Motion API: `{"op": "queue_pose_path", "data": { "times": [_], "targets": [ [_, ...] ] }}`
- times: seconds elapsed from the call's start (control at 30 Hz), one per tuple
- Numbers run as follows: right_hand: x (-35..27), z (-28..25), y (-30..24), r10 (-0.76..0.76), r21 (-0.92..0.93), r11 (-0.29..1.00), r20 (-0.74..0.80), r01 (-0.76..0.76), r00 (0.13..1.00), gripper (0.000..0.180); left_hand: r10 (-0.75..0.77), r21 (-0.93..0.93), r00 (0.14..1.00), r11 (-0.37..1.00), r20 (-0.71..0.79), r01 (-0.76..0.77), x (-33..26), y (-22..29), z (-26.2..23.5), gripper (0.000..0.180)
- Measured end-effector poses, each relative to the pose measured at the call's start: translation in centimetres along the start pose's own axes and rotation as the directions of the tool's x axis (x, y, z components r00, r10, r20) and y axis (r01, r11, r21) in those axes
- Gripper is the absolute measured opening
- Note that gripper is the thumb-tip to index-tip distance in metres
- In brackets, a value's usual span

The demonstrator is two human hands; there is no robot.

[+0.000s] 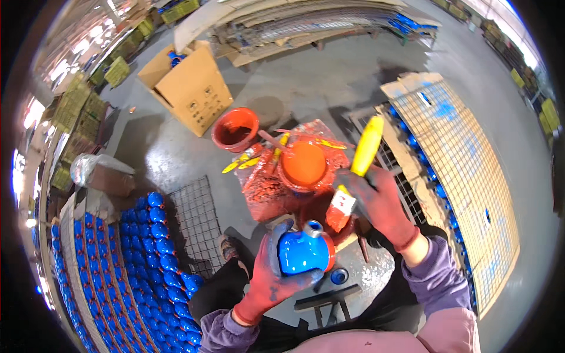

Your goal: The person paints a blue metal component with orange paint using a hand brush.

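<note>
My left hand [263, 282], in a red glove with dark fingertips, is wrapped round a rounded glossy blue part [299, 254] from its left side and below. The part has a bare metal neck pointing up and an orange-red band on its right side. In my gloved right hand [378, 197] is a paintbrush [366, 147], yellow handle up and red-coated bristles down. The bristles hang just above and right of the blue part, apart from it. Beyond them, a round pot of orange-red paint [303, 165] sits on a paint-smeared board [265, 203] with several yellow-handled brushes [250, 163].
A red bucket [219, 134] and an open cardboard box [197, 88] stand farther off. Rows of blue parts [168, 247] fill the left side. A wire-mesh rack [471, 188] covers more at right. Between my legs are a black stand [327, 299] and a dark ring [339, 276].
</note>
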State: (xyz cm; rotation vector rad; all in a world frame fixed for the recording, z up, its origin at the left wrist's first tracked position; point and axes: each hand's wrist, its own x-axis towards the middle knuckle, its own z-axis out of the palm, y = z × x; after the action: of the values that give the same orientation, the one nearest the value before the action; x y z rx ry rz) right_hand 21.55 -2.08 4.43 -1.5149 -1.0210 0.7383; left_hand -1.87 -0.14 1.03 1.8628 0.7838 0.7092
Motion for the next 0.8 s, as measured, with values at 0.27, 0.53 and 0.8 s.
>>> {"op": "queue_pose_path", "data": {
  "times": [0.27,0.53,0.8],
  "targets": [
    [0.1,0.2,0.7,-0.231,-0.47,0.813,0.283,0.344,0.931,0.036,0.024,0.481,0.978,0.868,0.209,-0.124,0.2,0.6,1.6,0.098],
    [-1.9,0.3,-2.3,-0.505,-0.478,0.588,0.413,0.652,0.758,0.019,0.033,0.493,0.989,0.864,0.143,-0.1,0.2,0.1,1.0,0.095],
    [-2.8,-0.6,-1.2,-0.723,-0.432,0.384,0.409,0.816,0.557,0.026,-0.193,-0.192,0.976,0.959,0.096,0.208,0.1,-1.5,1.1,0.083]
  ]
}}
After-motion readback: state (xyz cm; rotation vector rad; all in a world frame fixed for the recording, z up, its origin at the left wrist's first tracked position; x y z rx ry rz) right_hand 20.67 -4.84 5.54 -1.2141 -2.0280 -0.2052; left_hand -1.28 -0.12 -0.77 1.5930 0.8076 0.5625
